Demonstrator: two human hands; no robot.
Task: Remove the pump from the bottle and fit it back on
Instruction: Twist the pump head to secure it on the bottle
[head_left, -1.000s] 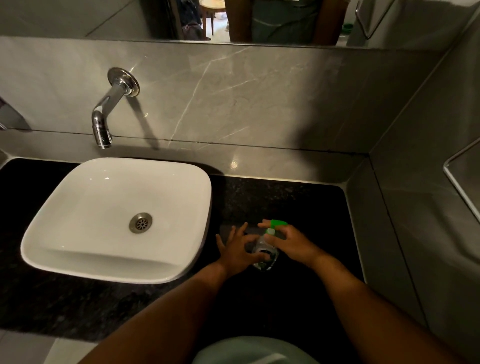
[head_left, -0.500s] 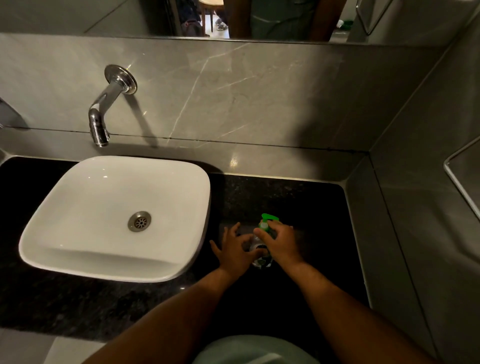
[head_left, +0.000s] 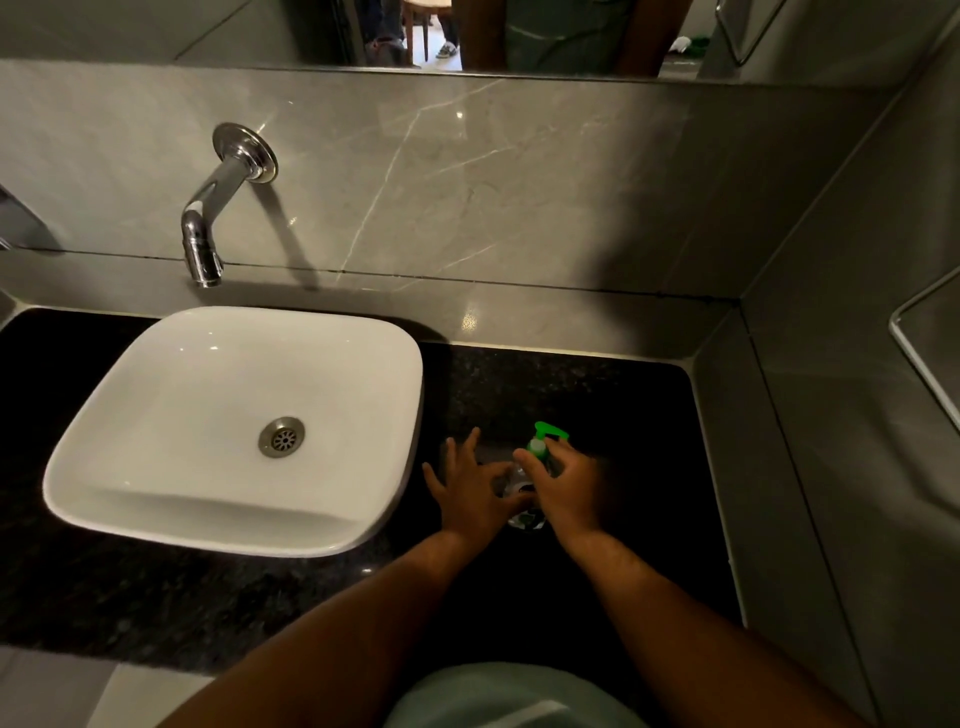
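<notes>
A small clear bottle (head_left: 522, 512) stands on the black counter (head_left: 597, 405), to the right of the basin. Its green pump (head_left: 545, 435) sits on top, nozzle pointing away and to the right. My left hand (head_left: 467, 493) holds the bottle's body from the left with thumb and forefinger, the other fingers spread. My right hand (head_left: 569, 491) grips the pump's collar from the right, thumb and fingers wrapped around it. Both hands hide most of the bottle.
A white square basin (head_left: 104, 467) sits at the left with a chrome wall tap (head_left: 208, 228) above it. Grey marble walls close off the back and right side. A mirror runs along the top. A metal frame (head_left: 919, 358) hangs on the right wall.
The pump nozzle has turned from pointing right to pointing away. My right hand has shifted its grip around the collar. My left hand has kept hold of the bottle.
</notes>
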